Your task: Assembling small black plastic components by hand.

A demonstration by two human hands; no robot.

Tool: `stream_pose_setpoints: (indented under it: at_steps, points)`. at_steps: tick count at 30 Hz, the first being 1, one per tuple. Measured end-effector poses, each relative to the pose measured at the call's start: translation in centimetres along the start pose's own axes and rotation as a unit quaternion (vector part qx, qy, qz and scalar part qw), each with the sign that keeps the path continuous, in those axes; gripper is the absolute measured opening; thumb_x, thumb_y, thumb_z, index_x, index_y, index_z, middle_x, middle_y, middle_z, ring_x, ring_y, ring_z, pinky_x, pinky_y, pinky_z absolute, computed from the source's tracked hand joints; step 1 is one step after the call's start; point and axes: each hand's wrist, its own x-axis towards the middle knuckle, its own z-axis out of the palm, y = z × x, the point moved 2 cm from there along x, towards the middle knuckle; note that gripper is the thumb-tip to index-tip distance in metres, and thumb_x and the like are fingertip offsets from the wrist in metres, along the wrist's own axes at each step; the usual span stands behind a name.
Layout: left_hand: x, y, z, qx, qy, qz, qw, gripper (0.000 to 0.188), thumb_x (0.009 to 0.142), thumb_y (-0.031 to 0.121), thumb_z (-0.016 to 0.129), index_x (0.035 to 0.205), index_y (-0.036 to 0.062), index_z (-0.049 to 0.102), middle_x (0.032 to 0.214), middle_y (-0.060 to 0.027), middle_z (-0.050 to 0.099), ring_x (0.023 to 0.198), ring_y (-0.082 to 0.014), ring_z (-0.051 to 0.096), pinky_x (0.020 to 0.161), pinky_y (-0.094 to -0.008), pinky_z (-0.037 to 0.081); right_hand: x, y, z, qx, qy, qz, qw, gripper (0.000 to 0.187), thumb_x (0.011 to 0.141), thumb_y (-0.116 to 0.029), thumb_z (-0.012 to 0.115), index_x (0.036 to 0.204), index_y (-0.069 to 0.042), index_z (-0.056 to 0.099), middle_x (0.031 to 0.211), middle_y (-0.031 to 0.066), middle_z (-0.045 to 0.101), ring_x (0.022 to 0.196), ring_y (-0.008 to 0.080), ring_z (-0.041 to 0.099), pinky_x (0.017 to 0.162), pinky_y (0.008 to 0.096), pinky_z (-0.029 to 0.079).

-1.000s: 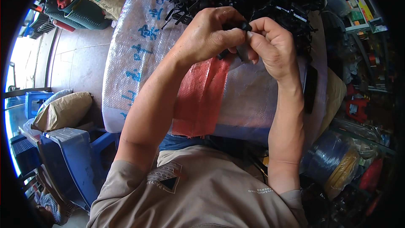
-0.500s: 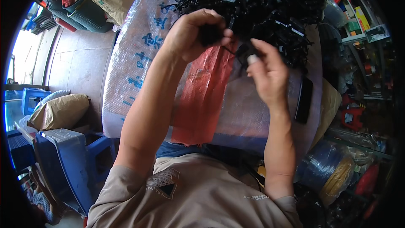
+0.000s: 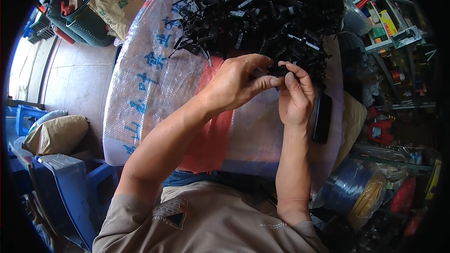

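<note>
My left hand (image 3: 241, 80) and my right hand (image 3: 296, 94) meet over the sack-covered surface, just in front of a heap of small black plastic parts (image 3: 239, 40). Between their fingertips is a small black plastic part (image 3: 277, 70), pinched from both sides. Fingers hide much of it, so its full shape cannot be made out. The woven plastic sack (image 3: 136, 89) under the hands is whitish, with blue writing and a red stripe (image 3: 208, 136). A flat black rectangular object (image 3: 322, 118) lies beside my right wrist.
Left of the surface stand a blue plastic stool (image 3: 63, 192), a stuffed brown paper sack (image 3: 58, 133) and a dark green bucket (image 3: 89, 18). Cluttered shelves (image 3: 398, 37) line the right side. Lower right sits a plastic-wrapped roll of blue and yellow tubing (image 3: 354, 187).
My hands have come together and moved nearer to me, away from the heap. The dark item in my left palm no longer shows there; both hands' fingertips now pinch a black part.
</note>
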Motion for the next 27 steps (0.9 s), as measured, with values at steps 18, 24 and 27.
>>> stream_pose_setpoints:
  at_steps: [18, 24, 27]
  points:
    - [-0.2, -0.6, 1.2, 0.027, 0.019, 0.058, 0.998, 0.007, 0.091, 0.003, 0.056, 0.095, -0.0027, 0.054, 0.077, -0.0136, 0.065, 0.076, -0.0212, 0.069, 0.065, -0.0296, 0.054, -0.3, -0.8, 1.7, -0.168, -0.025, 0.012, 0.985, 0.019, 0.095, -0.006, 0.054, 0.111, 0.004, 0.059, 0.09, 0.0079, 0.066, 0.079, 0.0126, 0.063, 0.075, 0.0252, 0.052]
    - [-0.6, -0.4, 1.6, 0.134, 0.104, 0.147, 0.974, 0.015, 0.083, 0.009, 0.063, 0.084, 0.0019, 0.049, 0.074, -0.0163, 0.059, 0.063, -0.0379, 0.06, 0.053, -0.0429, 0.047, -0.1, -1.1, 2.1, -0.158, -0.024, 0.018, 0.987, 0.016, 0.094, -0.005, 0.055, 0.106, 0.003, 0.061, 0.087, 0.0063, 0.065, 0.074, 0.0117, 0.061, 0.071, 0.0238, 0.051]
    - [-0.7, -0.4, 1.7, 0.149, 0.105, 0.166, 0.969, 0.016, 0.082, 0.009, 0.062, 0.084, 0.0029, 0.048, 0.073, -0.015, 0.058, 0.06, -0.037, 0.059, 0.05, -0.0434, 0.046, 0.1, -1.2, 2.5, -0.145, -0.026, 0.015, 0.989, 0.013, 0.092, -0.002, 0.055, 0.103, 0.003, 0.061, 0.089, 0.0067, 0.064, 0.072, 0.0115, 0.06, 0.069, 0.0234, 0.05]
